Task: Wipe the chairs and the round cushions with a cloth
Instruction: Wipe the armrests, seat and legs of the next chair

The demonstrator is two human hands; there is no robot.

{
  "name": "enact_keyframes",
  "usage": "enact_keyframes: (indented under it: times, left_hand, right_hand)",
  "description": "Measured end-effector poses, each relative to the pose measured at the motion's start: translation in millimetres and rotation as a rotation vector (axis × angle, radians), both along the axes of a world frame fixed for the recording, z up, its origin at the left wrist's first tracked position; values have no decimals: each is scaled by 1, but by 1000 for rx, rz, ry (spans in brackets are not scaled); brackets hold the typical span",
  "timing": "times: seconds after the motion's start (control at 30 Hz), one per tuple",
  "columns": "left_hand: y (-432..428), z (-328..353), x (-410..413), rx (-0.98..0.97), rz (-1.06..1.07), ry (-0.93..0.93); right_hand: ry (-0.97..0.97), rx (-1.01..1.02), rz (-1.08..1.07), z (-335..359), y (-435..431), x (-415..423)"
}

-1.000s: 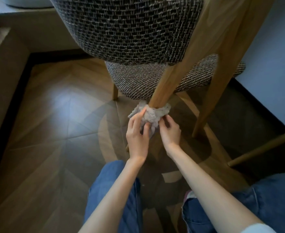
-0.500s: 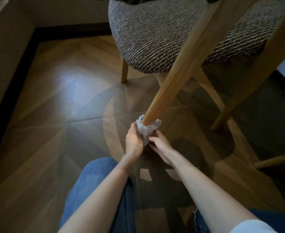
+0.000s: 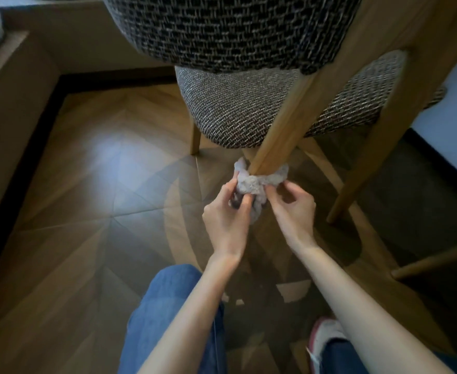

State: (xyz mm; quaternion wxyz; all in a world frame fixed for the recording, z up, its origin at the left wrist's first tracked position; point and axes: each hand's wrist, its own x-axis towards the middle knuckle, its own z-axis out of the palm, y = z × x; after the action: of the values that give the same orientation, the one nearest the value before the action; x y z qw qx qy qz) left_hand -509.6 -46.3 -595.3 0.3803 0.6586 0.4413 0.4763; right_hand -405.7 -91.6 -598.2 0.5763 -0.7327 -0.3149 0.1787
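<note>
A wooden chair with a woven grey seat (image 3: 248, 109) and a dark woven backrest (image 3: 222, 31) stands right in front of me. A pale grey cloth (image 3: 251, 182) is wrapped around its near back leg (image 3: 284, 130), a little below the seat. My left hand (image 3: 227, 214) pinches the cloth's left end. My right hand (image 3: 292, 209) pinches its right end. The bottom of that leg is hidden behind the cloth and my hands.
The chair's other legs (image 3: 367, 163) stand on the patterned wooden floor (image 3: 100, 198). A beige bench or platform (image 3: 11, 103) runs along the left. A pale wall (image 3: 448, 136) is at the right, and another wooden leg (image 3: 437, 259) slants in there. My knees in jeans are at the bottom.
The cloth and both hands slid down the leg near the floor half a second ago, then came back up to just below the seat. The view tilted down and up with them.
</note>
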Motion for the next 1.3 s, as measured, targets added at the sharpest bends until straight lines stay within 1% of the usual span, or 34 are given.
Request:
enact_keyframes:
  times: [0.07,0.17,0.27,0.4,0.53,0.7,0.87,0.97,1.07,1.17,1.23,1.3]
  left_hand:
    - [-5,29,11,52,88,-42]
    - [-9,69,22,26,84,-248]
    - [-10,105,34,26,116,-316]
    - [-14,137,56,60,125,-372]
    - [-16,122,54,77,50,-374]
    - [-13,90,42,7,8,-406]
    - [-17,72,35,-57,13,-419]
    - [-16,79,30,-82,-34,-417]
    - [-7,110,34,-44,-37,-455]
    - [-2,135,42,-6,-70,-510]
    - [-4,134,42,13,-37,-484]
    - [-6,121,39,18,10,-430]
  right_hand:
    - [-82,139,-92,33,-2,2]
    - [-121,277,-206,76,-7,5]
    - [-150,349,-295,112,-11,11]
    - [-83,406,-357,141,-10,19]
    - [-76,404,-349,128,-5,12]
    - [-244,314,-296,100,-4,4]
    - [-315,214,-248,81,-11,-5]
    - [-235,256,-255,90,-12,-9]
    - [-126,369,-349,120,-8,1]
    - [-139,436,-407,148,-8,17]
    - [-151,436,-397,149,-8,18]
    - [-133,409,-368,135,-7,14]
